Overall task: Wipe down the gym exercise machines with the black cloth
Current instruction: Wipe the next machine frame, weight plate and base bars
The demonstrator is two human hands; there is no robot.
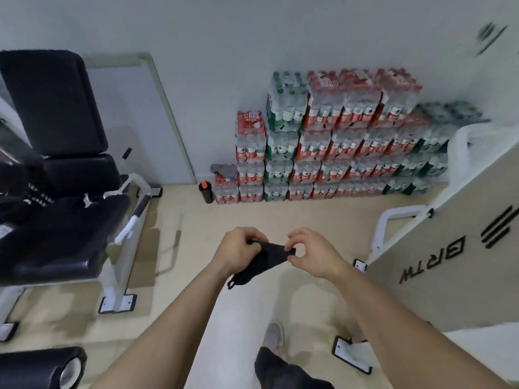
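Note:
The black cloth [264,261] hangs in the air between my two hands, in front of me above the floor. My left hand [238,252] grips its left end with curled fingers. My right hand [311,252] pinches the cloth's right corner between thumb and fingertips. A loose tail of the cloth droops below my left wrist. An exercise machine with a black padded seat and backrest [56,164] on a white frame stands at the left. A second machine with a beige side panel [449,262] stands at the right.
Stacked packs of water bottles [337,147] line the far wall, with a dark bottle [206,192] on the floor beside them. A white board [140,119] leans on the wall. A black roller pad [45,366] is at the bottom left. My shoe [273,336] is below.

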